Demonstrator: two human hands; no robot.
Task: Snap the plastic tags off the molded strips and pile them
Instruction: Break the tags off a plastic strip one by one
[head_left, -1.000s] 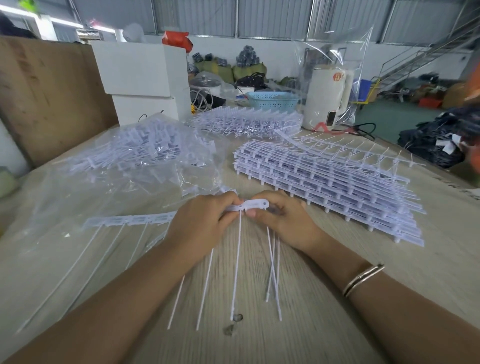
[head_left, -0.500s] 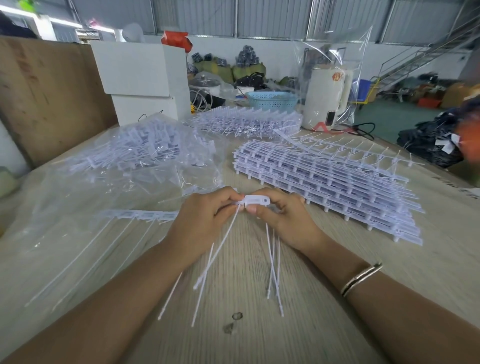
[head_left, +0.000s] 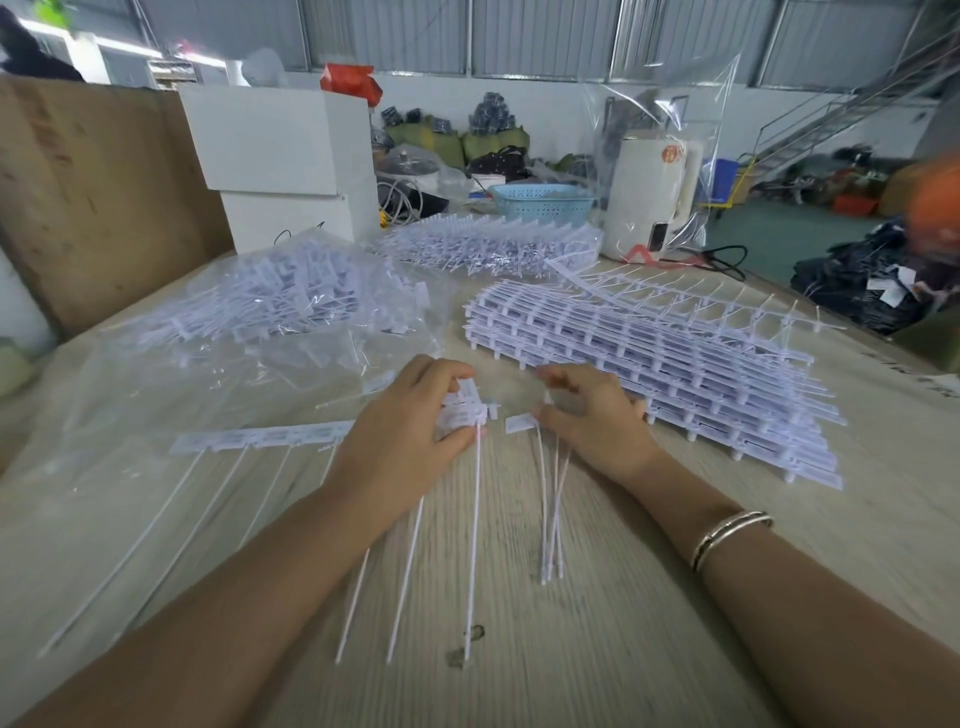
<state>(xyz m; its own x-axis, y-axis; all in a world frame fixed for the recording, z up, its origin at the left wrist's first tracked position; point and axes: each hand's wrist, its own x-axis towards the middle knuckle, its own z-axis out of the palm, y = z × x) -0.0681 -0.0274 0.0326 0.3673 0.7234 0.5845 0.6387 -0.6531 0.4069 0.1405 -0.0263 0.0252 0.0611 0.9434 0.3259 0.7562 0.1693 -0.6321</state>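
A white molded strip (head_left: 270, 439) of tags with long thin tails lies across the wooden table (head_left: 623, 649), running left from my left hand (head_left: 410, 436). That hand grips the strip's right end, where several tag heads bunch together. My right hand (head_left: 592, 415) holds a few separated tags (head_left: 551, 499); their tails hang down toward me and one flat tag head (head_left: 519, 423) sticks out to the left. A small gap separates the two hands.
A thick stack of unbroken strips (head_left: 649, 369) lies right of my hands. A clear plastic bag of loose tags (head_left: 270, 306) sits at left, another heap (head_left: 488, 244) behind. White boxes (head_left: 280, 156), a blue basket (head_left: 540, 202) and a white appliance (head_left: 649, 197) stand at the far edge.
The hands were together on one tag at the strip's end; now they have pulled apart, and the tag has come off the strip into my right hand.
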